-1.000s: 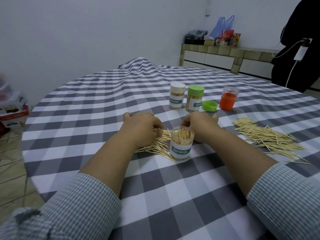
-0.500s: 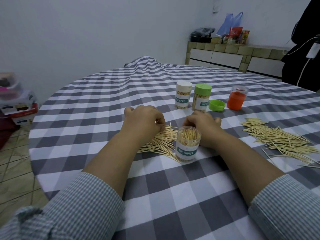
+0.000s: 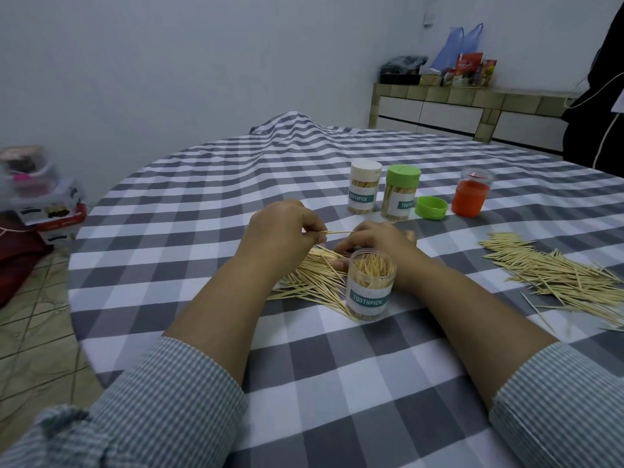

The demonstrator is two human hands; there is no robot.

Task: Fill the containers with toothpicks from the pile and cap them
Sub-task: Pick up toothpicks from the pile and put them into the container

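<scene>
A small bundle of toothpicks (image 3: 332,233) is pinched between the fingers of the left hand (image 3: 280,231) and the right hand (image 3: 374,239), held level just above the near pile (image 3: 310,282). Both grips are closed on that bundle. The step in hand appears to be gathering and squaring toothpicks for the open container (image 3: 369,287), which stands uncapped just in front of the right hand, touching the near pile, and is already well filled.

The next move would call for the bundle to be turned upright and lowered into the container's mouth without catching on the sticks already inside; then the loose green cap (image 3: 431,207), lying beyond the hands, would be wanted.

Two capped containers, one with a white cap (image 3: 364,187) and one with a green cap (image 3: 401,192), are seen standing side by side further back, with an orange container (image 3: 471,197) to their right. A second pile (image 3: 553,271) is spread well apart on the right.

The table (image 3: 169,231) is covered with a grey-and-white checked cloth. A tiled counter (image 3: 472,106) carrying bags is set against the far wall.
</scene>
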